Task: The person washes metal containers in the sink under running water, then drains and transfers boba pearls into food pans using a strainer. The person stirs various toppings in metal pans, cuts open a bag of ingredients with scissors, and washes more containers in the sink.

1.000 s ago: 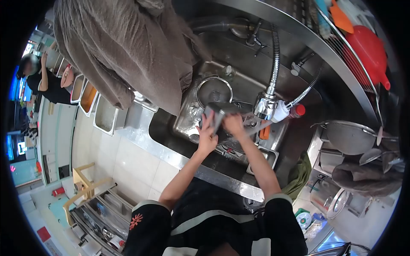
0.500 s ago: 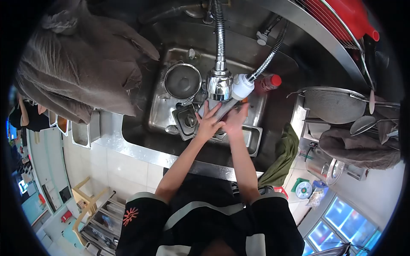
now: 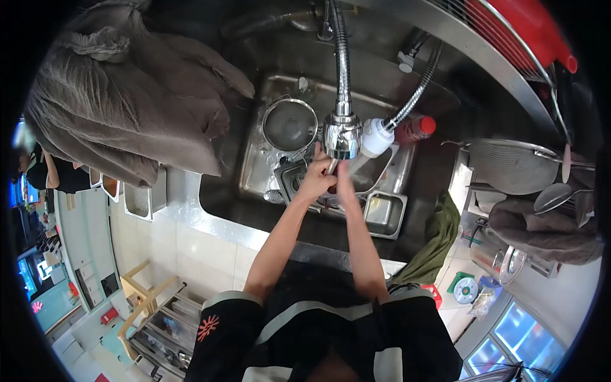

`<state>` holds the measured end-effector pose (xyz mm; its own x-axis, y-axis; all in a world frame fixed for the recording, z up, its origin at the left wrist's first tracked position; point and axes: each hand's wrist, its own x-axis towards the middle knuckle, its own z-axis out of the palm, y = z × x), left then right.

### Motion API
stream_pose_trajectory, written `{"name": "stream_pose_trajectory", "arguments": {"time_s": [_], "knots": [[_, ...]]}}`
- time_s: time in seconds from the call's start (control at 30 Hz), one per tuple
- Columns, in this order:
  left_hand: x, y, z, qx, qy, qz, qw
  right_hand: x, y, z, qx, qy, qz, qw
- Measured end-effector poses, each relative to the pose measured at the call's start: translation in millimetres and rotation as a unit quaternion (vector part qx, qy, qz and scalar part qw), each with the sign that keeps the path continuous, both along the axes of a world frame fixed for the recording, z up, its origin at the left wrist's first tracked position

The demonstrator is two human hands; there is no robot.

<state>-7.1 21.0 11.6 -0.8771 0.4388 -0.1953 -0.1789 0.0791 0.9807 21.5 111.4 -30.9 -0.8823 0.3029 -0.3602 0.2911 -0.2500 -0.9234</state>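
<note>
Both my hands are over the sink [image 3: 254,162], just below the chrome faucet head [image 3: 342,137]. My left hand [image 3: 315,183] is closed, its fingers curled around something narrow and shiny that I cannot make out. Pressed close beside it is my right hand [image 3: 345,186], smeared by motion, so its fingers do not show clearly. Water streams from the white spout [image 3: 377,137] at their right. Under and around the hands lie a metal pan lid [image 3: 289,175] and a small rectangular steel pan [image 3: 386,213]. A round strainer [image 3: 290,124] sits farther back.
A bottle with a red cap [image 3: 425,125] stands at the sink's right. Grey cloth [image 3: 140,102] hangs at the left, a green cloth [image 3: 436,235] over the right edge. A large strainer [image 3: 509,165] and ladle [image 3: 552,198] are on the right. Another person's arm [image 3: 51,169] shows far left.
My hands were spread apart under the water; now they are drawn together, the left one closed. The whole view has shifted, so the sink appears farther right.
</note>
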Motion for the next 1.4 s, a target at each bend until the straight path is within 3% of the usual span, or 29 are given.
{"name": "stream_pose_trajectory", "arguments": {"time_s": [0.03, 0.1, 0.17, 0.23, 0.27, 0.37, 0.4, 0.53, 0.63, 0.67, 0.77, 0.8, 0.83, 0.87, 0.93, 1.0, 1.03, 1.1, 1.17, 1.2, 1.27, 1.37, 1.4], "knots": [[-2.4, -2.8, 0.8, 0.003, -0.007, 0.019, 1.000, -2.4, -7.4, 4.9, 0.094, -0.005, 0.025, 0.995], [-5.0, -11.7, 2.7, 0.000, 0.007, 0.089, 0.996, 3.4, 3.1, 32.0, 0.217, -0.021, 0.187, 0.958], [-10.3, -18.2, 13.8, -0.010, 0.042, 0.122, 0.992, 1.5, 16.8, 36.9, 0.402, -0.001, 0.324, 0.856], [-14.6, -26.8, 27.1, -0.022, 0.069, 0.102, 0.992, 6.6, 35.5, 24.8, 0.555, 0.076, 0.429, 0.708], [-14.4, -31.5, 29.1, -0.029, 0.075, 0.077, 0.994, 8.3, 40.1, 20.8, 0.615, 0.159, 0.365, 0.680], [-14.7, -33.6, 25.7, -0.037, 0.042, 0.063, 0.996, -16.4, 53.4, -5.9, 0.703, 0.197, 0.374, 0.572], [-10.4, -30.7, 28.5, -0.001, 0.001, 0.077, 0.997, -27.5, 61.3, -19.5, 0.597, 0.103, 0.388, 0.694], [-19.1, -30.6, 26.1, -0.067, 0.064, 0.092, 0.991, -39.1, 42.5, -36.1, 0.731, 0.141, 0.393, 0.540], [-15.9, -31.1, 14.8, -0.069, 0.053, 0.150, 0.985, -13.9, 27.8, -14.0, 0.681, 0.172, 0.442, 0.559], [-12.5, -31.9, 1.8, -0.066, 0.067, 0.141, 0.985, -24.5, 23.2, -9.7, 0.579, 0.025, 0.602, 0.549], [-0.9, -30.5, -10.2, -0.070, 0.041, 0.138, 0.987, -7.5, 19.8, -39.8, 0.349, -0.040, 0.556, 0.753], [0.9, -29.1, -16.2, -0.027, 0.028, 0.140, 0.989, -0.7, 15.0, -48.2, 0.255, -0.033, 0.452, 0.854], [-0.3, -29.5, -13.9, -0.053, 0.052, 0.108, 0.991, 5.9, 4.6, -53.7, 0.154, -0.024, 0.336, 0.929], [-1.3, -32.2, -11.8, -0.081, 0.075, 0.076, 0.991, 10.5, -4.1, -59.1, 0.047, -0.014, 0.210, 0.977], [3.3, -28.8, -15.6, -0.113, 0.145, 0.038, 0.982, 9.5, -17.4, -20.6, -0.239, -0.073, 0.087, 0.964], [14.1, -23.8, -20.3, -0.062, 0.125, 0.043, 0.989, -1.4, -24.2, 36.9, -0.503, -0.119, -0.047, 0.855], [15.4, -24.2, -25.6, -0.036, 0.135, 0.033, 0.990, -5.5, -23.1, 49.4, -0.484, -0.085, -0.120, 0.862], [22.1, -24.8, -9.1, -0.124, 0.111, -0.028, 0.986, -19.7, -11.1, 69.2, -0.431, -0.013, -0.264, 0.863], [30.5, -17.6, -4.8, -0.155, 0.141, -0.080, 0.975, -27.2, 11.4, 99.2, -0.427, 0.008, -0.372, 0.824], [29.2, -12.3, -7.0, -0.143, 0.188, -0.103, 0.966, -17.8, 32.2, 47.8, -0.437, 0.060, -0.352, 0.826], [27.2, 4.6, -3.3, -0.173, 0.302, -0.140, 0.927, -9.7, 62.8, 22.5, -0.390, 0.032, -0.363, 0.846], [54.3, 31.9, -41.9, -0.066, 0.146, 0.031, 0.987, 9.2, 122.8, 30.3, -0.423, -0.074, -0.322, 0.844], [63.3, 36.6, -42.4, -0.098, 0.175, 0.060, 0.978, 14.4, 141.2, 26.6, -0.410, -0.077, -0.327, 0.848]]}}
